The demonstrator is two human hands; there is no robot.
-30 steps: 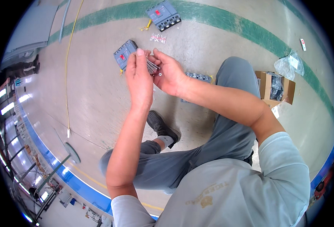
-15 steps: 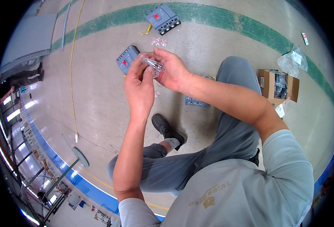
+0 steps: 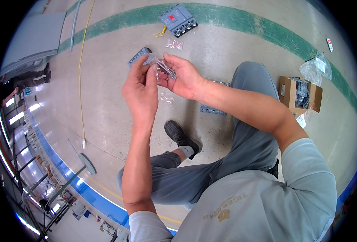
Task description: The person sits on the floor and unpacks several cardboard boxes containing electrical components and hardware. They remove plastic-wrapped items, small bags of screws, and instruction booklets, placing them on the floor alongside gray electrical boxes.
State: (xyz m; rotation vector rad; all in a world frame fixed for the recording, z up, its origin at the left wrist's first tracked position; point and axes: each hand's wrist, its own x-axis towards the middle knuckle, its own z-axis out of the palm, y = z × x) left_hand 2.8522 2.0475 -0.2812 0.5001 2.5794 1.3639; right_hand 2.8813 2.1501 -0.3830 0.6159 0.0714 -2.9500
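Observation:
My left hand (image 3: 141,93) pinches a small clear plastic bag (image 3: 152,59) between thumb and fingers. Cupped beside it, my right hand (image 3: 185,77) holds several long silver screws (image 3: 167,69) across its palm and fingers. The bag's lower part is partly hidden by my left thumb. Just beyond my left hand lies a grey circuit breaker (image 3: 137,56), mostly covered by the hand. Farther off stands a larger-looking grey circuit breaker (image 3: 177,20) with a red switch. Another grey breaker (image 3: 213,109) shows partly below my right forearm.
Small clear packets lie on the floor, one packet (image 3: 174,44) by the far breaker and another packet (image 3: 166,97) below my hands. An open cardboard box (image 3: 285,94) and a crumpled plastic bag (image 3: 311,72) are at the right. A yellow cord (image 3: 80,76) runs along the left.
My left hand has moved a little left and down, drawing the bag away. The screws now lie in my right hand, outside the bag.

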